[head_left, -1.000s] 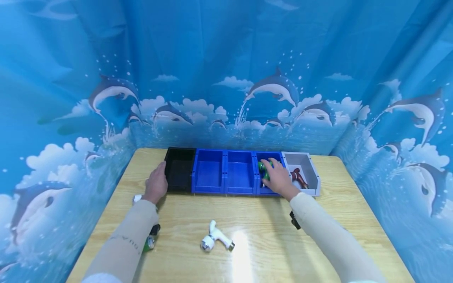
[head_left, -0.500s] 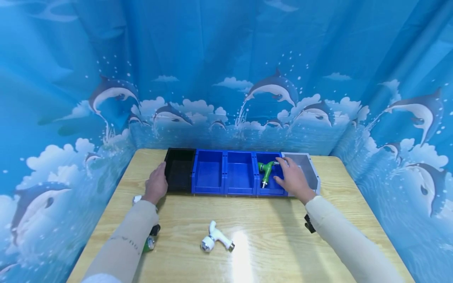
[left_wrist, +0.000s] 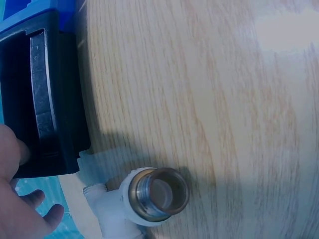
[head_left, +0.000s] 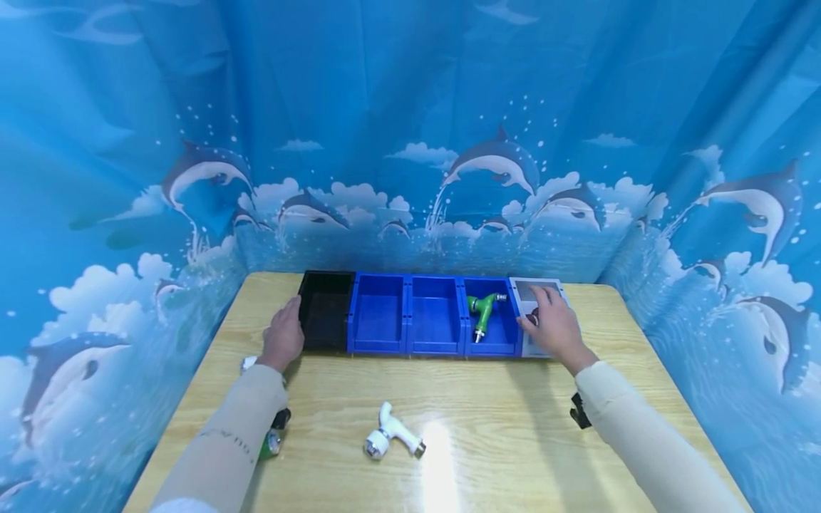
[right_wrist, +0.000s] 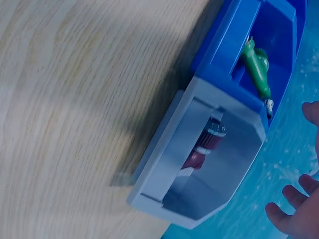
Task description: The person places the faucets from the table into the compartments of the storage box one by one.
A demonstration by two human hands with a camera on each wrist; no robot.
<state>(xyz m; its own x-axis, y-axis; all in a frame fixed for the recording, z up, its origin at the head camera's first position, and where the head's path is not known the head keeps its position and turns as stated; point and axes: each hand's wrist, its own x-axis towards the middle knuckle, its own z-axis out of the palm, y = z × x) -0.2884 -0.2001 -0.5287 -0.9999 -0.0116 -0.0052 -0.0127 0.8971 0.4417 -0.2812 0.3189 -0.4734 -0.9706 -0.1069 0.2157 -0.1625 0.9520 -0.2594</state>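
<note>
My left hand (head_left: 284, 335) holds the left side of the black bin (head_left: 326, 343); in the left wrist view its thumb reaches over the rim while the fingers (left_wrist: 52, 216) stay outside. My right hand (head_left: 556, 329) hovers over the light grey bin (head_left: 574, 342), fingers spread and nothing in them. Inside that bin lies a dark red tap (right_wrist: 197, 159), partly covered by the hand in the head view. A green tap (head_left: 485, 313) with metal ends lies in the adjoining blue bin (head_left: 494, 350).
Two more blue bins (head_left: 380, 313) complete the row along the table's back. On the wooden table (head_left: 487, 427), a white tap (head_left: 393, 431) lies front centre. Another white tap (left_wrist: 112, 211) sits below the left wrist, and a green-and-chrome piece (head_left: 271, 443) shows beside the left forearm.
My right hand has let go of the green tap in the blue bin and moved right, over the grey bin. The left hand stays at the black bin.
</note>
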